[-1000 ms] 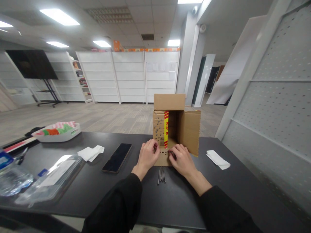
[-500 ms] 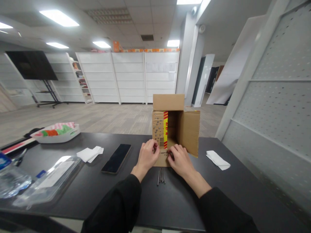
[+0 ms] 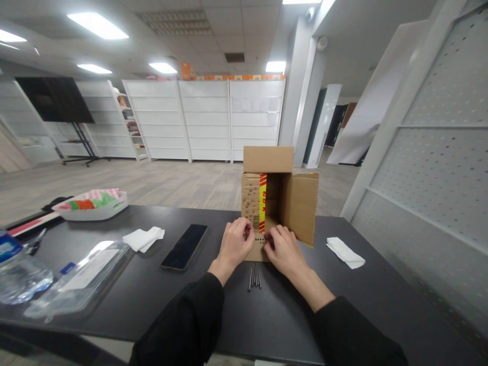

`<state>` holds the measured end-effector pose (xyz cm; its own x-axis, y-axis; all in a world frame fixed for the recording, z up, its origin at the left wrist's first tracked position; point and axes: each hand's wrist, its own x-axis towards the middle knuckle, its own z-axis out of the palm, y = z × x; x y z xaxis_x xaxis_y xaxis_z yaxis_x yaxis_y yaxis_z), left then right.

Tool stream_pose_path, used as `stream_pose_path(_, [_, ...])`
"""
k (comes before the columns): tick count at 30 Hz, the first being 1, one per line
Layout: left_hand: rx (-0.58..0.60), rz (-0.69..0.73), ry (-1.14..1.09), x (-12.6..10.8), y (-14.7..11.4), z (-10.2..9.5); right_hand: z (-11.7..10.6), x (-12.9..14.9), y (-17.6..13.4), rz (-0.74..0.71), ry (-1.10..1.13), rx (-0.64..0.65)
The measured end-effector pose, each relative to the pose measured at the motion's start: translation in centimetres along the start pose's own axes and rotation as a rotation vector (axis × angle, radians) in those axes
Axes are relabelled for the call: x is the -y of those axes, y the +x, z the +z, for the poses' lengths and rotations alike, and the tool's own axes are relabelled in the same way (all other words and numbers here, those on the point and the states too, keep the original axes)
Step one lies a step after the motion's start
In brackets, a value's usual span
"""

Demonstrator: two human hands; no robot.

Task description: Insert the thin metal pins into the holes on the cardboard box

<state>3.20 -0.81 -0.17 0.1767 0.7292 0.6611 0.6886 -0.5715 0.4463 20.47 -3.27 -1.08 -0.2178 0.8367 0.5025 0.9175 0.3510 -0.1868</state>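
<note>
An open cardboard box (image 3: 285, 195) stands on the dark table, its front flap lying low toward me with rows of small dark holes in it. Several round metallic spots dot its left panel, beside a yellow and red tape strip (image 3: 263, 203). My left hand (image 3: 235, 243) is closed in a pinch at the left side of the front flap; anything between the fingertips is hidden. At the flap's right side, my right hand (image 3: 285, 249) has its fingers curled, and what they grip cannot be made out. Several long nails (image 3: 254, 277) lie just in front of the flap.
Left of my hands lie a phone (image 3: 185, 247), folded tissues (image 3: 143, 239), a clear plastic case (image 3: 82, 279) and a water bottle (image 3: 23, 274). A white basket (image 3: 91, 212) sits farther back. Another tissue (image 3: 345, 252) lies right of the box, near a perforated panel (image 3: 430, 198).
The whole view has shifted slightly, with the scene a little farther right. Both hands stay at the front flap with almost the same finger pose.
</note>
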Motion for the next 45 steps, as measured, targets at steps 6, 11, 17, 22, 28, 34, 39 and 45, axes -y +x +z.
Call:
stream_pose_path(6, [-0.008, 0.001, -0.005, -0.21, 0.07, 0.06, 0.13, 0.22, 0.24, 0.028, -0.019, 0.000])
stream_pose_path(11, [-0.008, 0.032, 0.005, -0.22, 0.16, 0.32, 0.04, 0.27, 0.35, 0.046, -0.019, 0.030])
stream_pose_path(17, [-0.017, 0.064, 0.015, -0.46, 0.25, 0.56, 0.17, 0.20, 0.36, 0.031, -0.022, 0.018])
stream_pose_path(22, [0.004, 0.075, 0.006, -0.70, 0.27, 0.62, 0.36, 0.07, 0.33, 0.041, -0.008, 0.006])
stream_pose_path(28, [0.013, 0.081, -0.013, -0.87, 0.24, 0.55, 0.48, 0.00, 0.27, 0.030, -0.001, -0.012])
stream_pose_path(34, [0.016, 0.110, -0.024, -0.93, 0.28, 0.69, 0.43, -0.01, 0.22, 0.040, -0.012, 0.003])
stream_pose_path(39, [0.024, 0.089, -0.015, -0.88, 0.29, 0.66, 0.52, -0.07, 0.22, 0.038, -0.023, 0.002])
stream_pose_path(45, [0.020, 0.069, -0.010, -0.73, 0.34, 0.63, 0.57, -0.23, 0.23, 0.016, 0.006, -0.013])
